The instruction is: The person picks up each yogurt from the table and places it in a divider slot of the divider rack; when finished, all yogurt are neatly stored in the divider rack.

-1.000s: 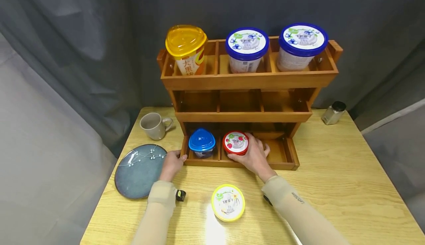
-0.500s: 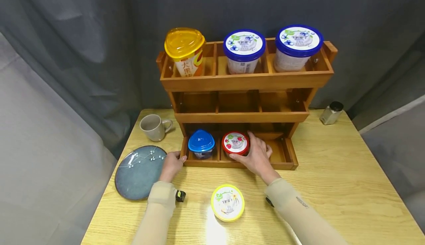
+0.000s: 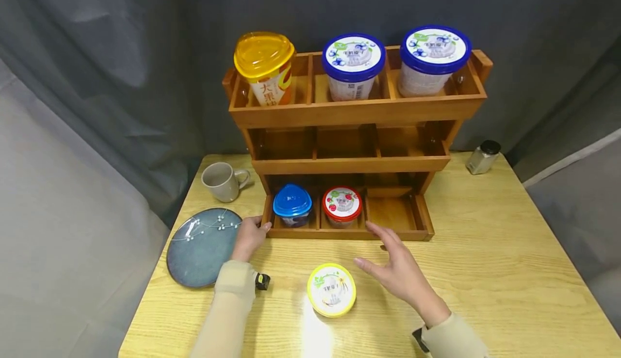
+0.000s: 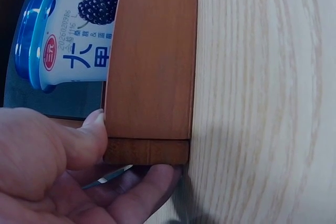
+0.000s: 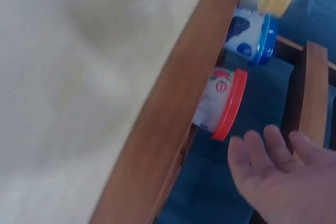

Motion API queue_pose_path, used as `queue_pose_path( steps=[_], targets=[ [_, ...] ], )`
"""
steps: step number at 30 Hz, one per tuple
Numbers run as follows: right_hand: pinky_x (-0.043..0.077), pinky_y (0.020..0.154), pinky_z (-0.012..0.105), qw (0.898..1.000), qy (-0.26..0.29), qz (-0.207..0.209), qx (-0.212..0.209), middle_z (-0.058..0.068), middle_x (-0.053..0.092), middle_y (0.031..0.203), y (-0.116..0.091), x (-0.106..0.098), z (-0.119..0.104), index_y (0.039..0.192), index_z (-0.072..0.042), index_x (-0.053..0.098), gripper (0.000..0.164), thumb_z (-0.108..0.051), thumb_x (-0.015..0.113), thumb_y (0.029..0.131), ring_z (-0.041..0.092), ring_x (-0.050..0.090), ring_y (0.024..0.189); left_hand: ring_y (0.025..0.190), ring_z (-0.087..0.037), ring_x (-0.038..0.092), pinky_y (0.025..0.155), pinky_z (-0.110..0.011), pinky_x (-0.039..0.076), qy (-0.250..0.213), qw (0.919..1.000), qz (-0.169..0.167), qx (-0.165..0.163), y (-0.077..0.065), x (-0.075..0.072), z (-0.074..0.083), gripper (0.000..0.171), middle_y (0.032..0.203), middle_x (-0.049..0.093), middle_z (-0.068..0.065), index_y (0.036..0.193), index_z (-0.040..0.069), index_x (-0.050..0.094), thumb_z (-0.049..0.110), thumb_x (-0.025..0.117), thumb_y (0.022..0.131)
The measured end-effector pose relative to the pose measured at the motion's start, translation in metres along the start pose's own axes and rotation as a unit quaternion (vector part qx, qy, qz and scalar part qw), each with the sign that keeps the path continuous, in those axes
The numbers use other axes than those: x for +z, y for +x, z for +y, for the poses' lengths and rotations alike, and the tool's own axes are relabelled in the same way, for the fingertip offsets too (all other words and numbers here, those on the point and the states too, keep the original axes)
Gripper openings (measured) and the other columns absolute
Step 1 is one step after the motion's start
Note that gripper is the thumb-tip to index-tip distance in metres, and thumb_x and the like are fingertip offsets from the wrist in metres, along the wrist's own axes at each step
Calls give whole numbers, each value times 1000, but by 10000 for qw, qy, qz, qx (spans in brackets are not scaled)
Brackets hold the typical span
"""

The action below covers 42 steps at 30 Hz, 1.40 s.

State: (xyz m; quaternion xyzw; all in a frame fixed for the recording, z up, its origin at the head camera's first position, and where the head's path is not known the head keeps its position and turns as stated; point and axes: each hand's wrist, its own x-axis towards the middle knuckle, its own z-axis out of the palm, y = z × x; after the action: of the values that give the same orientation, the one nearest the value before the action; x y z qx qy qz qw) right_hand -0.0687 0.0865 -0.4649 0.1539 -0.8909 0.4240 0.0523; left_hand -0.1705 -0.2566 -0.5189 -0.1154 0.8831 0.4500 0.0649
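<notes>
A three-tier wooden shelf rack stands on the table. My left hand grips the left front corner of its lowest tier, thumb on one side and fingers on the other. Beside that hand, in the left compartment, sits a cup with a blue lid. The middle compartment holds a red-lidded cup. My right hand is off the red-lidded cup, fingers spread, holding nothing. It hovers in front of the rack, right of a yellow-lidded cup on the table.
The top tier carries an orange-lidded cup and two blue-lidded tubs, the right one near the rack's end. At left are a mug and a blue-grey plate. A black-capped jar stands at the back right.
My right hand has let go of the red-lidded cup and drawn back toward the yellow-lidded cup. The red-lidded cup stays in the middle compartment. My left hand keeps its grip on the rack.
</notes>
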Motion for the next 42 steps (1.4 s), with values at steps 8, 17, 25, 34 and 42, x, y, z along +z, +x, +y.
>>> queue_pose_path(
  steps=[8,17,25,34,42],
  targets=[
    [47,97,50,9975,477,-518,-35,2,46,146,-51,25,1,157,-23,29,107,-38,89,70,26,45,132,130,-44,45,105,-53,41,-8,10000,-20,-20,0,-1,0,47,138,51,-30,138,-11,51,17,59,101],
    [39,107,48,9884,1098,-941,472,7,30,159,-66,55,5,159,-28,14,124,-51,89,64,22,31,143,129,-43,47,103,-53,42,2,10000,-39,3,0,-2,2,44,136,53,-30,137,-11,52,16,58,102],
    [37,109,46,9820,1395,-1127,589,7,27,160,-57,64,10,161,-20,9,134,-47,93,59,25,28,145,129,-43,46,104,-52,42,-64,10000,-40,-15,-2,-2,3,46,136,53,-29,137,-11,52,16,59,101],
    [39,108,46,9775,1529,-1358,520,4,34,157,-48,67,14,161,-24,9,130,-48,91,62,22,37,140,122,-40,54,98,-50,47,102,9998,38,187,-3,-1,2,42,125,61,-28,133,-14,54,13,59,101],
    [35,105,62,9763,1430,-1557,460,3,41,152,-49,71,12,157,-31,23,112,-53,87,67,30,49,130,120,-40,56,96,-50,48,6,9998,94,182,-2,0,1,40,125,62,-29,131,-14,56,12,59,101]
  ],
)
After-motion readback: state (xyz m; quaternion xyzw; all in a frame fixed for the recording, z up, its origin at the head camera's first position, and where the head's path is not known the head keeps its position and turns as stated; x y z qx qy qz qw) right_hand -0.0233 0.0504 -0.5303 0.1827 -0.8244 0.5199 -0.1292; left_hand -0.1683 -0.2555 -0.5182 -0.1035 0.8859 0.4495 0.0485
